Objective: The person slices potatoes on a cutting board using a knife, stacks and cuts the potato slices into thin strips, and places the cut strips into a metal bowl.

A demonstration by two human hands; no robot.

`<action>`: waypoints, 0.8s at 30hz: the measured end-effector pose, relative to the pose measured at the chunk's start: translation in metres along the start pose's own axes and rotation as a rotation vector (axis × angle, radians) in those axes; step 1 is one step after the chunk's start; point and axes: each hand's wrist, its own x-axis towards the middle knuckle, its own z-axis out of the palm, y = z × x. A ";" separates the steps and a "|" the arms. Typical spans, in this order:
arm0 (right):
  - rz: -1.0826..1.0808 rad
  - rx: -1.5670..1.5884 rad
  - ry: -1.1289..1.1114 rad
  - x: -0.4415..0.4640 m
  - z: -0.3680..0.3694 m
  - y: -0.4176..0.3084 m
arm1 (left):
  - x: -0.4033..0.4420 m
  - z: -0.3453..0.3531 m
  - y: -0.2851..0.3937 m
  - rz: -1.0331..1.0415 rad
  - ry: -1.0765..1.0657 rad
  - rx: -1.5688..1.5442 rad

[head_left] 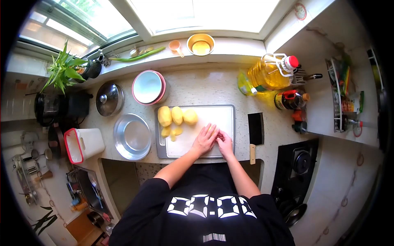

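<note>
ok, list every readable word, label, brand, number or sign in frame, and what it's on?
"00:0": shirt; a final digit is distorted by a fold, not certain.
Barcode on shirt: no legible digits.
Oil jug, dark bottle, rack packets: any print too small or blurred to read.

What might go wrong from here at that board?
The dark-bladed, wooden-handled cleaver lies near the front edge of the pale speckled counter, so the right hand might knock it down. The rounded yellow peeled potatoes could roll off the white, grey-rimmed cutting board if bumped.
</note>
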 end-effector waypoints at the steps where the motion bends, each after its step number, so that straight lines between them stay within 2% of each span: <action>1: -0.007 0.008 0.005 0.000 -0.002 0.002 | -0.001 0.002 0.002 0.001 0.006 0.021; 6: -0.009 0.108 0.074 -0.008 -0.002 -0.007 | 0.001 0.003 0.010 -0.041 0.012 0.098; 8: -0.041 0.018 0.095 -0.007 -0.004 -0.008 | 0.003 0.003 0.017 -0.084 0.025 0.152; 11: -0.085 -0.124 0.181 -0.011 -0.006 -0.001 | 0.010 -0.008 0.026 -0.191 -0.112 0.175; 15: -0.082 -0.427 0.255 -0.020 -0.015 0.003 | 0.003 -0.022 0.013 -0.231 -0.115 -0.012; 20: -0.087 -0.308 0.177 -0.032 0.001 -0.014 | -0.008 -0.029 -0.011 -0.206 -0.227 -0.058; 24: -0.092 -0.411 0.113 -0.020 0.009 -0.014 | -0.015 -0.013 -0.016 -0.188 -0.223 0.008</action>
